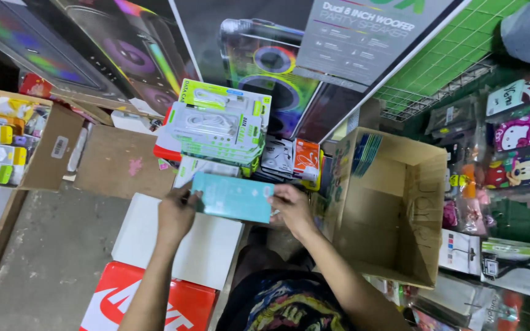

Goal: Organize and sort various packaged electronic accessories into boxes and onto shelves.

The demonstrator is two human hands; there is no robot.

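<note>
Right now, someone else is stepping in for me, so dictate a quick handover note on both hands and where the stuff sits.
Left hand grips the left end of the flat teal box; right hand pinches its right end. The box is held level above the white box and the red shoebox.
Just beyond it: a stack of green-and-white cable packs.
To the right: a big cardboard carton, open, looking mostly empty, with a few flat packs standing against its far wall.
Done: teal box in hand. Not set down anywhere yet.
</note>
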